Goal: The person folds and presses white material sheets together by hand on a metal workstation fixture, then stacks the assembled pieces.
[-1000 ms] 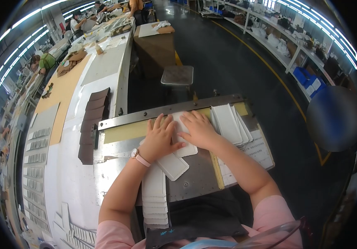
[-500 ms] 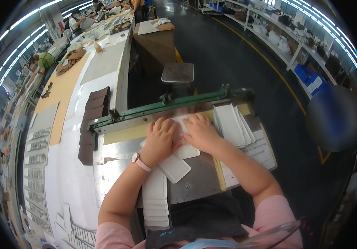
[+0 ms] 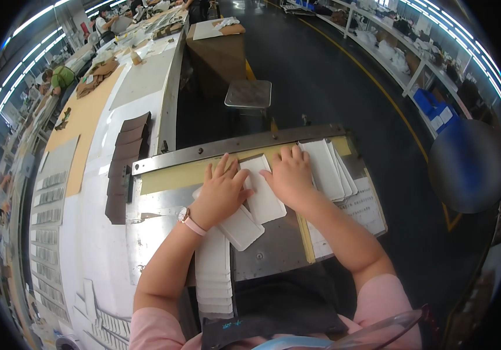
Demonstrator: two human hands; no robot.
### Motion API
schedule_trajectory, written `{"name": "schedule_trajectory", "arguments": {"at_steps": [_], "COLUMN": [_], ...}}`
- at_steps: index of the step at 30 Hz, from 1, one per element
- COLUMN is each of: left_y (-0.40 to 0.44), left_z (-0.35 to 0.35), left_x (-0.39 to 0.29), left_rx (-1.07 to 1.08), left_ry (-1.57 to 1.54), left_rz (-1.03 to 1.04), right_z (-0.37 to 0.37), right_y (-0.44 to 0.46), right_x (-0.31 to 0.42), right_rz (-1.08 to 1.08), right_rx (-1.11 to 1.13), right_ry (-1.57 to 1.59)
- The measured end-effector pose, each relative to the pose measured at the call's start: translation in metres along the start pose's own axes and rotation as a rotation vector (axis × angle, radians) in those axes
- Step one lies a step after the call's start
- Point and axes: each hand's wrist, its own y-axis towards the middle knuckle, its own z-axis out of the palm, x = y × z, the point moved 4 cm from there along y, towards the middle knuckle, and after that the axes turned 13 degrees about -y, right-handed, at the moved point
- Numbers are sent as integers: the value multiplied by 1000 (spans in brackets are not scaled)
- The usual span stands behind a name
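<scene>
A white rectangular piece (image 3: 265, 195) lies on the metal plate (image 3: 273, 248) of a bench machine, its far end at the yellow strip by the metal bar (image 3: 215, 151). My left hand (image 3: 222, 189) rests along its left side, fingers spread. My right hand (image 3: 293, 177) lies to its right, thumb at the piece's edge and fingers apart on the yellow strip. Partly under my left hand is another white piece (image 3: 242, 230), set askew. Fanned white pieces (image 3: 324, 172) lie just right of my right hand. Overlapping white pieces (image 3: 213, 274) run down toward my lap.
Brown folded pieces (image 3: 128, 157) lie on the long table at left, near rows of small white pieces (image 3: 46, 216). Beyond the machine stand a stool (image 3: 248, 94) and a brown box (image 3: 218, 61). A printed sheet (image 3: 349, 221) is at the plate's right. Other people work far left.
The green bar along the machine's far edge has swung away, baring the metal bar. My hands have moved slightly apart, showing more of the white piece between them.
</scene>
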Motion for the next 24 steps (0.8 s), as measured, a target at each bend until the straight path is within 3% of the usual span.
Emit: {"name": "schedule_trajectory", "arguments": {"at_steps": [1,4,7,10,11,12,14,17,18,20,22,24], "left_y": [-1,-6,-14,-12,-10,-10,-8,-7,-6,-4,-3,-5], "left_z": [0,-17,-43,-43,-43,-40,-30,-25,-25,-26,-31,-39], "left_x": [1,20,42,44,43,44,52,52,52,50,47,46], "left_rx": [-15,-173,56,116,143,139,120,-13,-33,-76,-88,-92], "left_ry": [5,-200,-384,-387,-405,-419,-444,-412,-425,-451,-464,-467], "left_rz": [7,-32,-356,-372,-393,-370,-328,-207,-211,-221,-270,-287], "right_z": [-4,-10,3,-11,-23,-24,-44,-42,-33,-17,-19,-21], "right_y": [-1,-12,-6,-10,-7,-8,-11,0,-2,-7,-25,-38], "right_x": [1,13,4,-23,-39,-60,-94,-81,-66,-17,28,51], "right_rz": [15,-64,-129,-18,28,11,247,161,34,-189,-392,-500], "right_rx": [85,65,93,134,187,-13,-43,-31,-86,81,139,50], "right_ry": [44,125,335,598,479,400,-130,27,302,791,650,466]}}
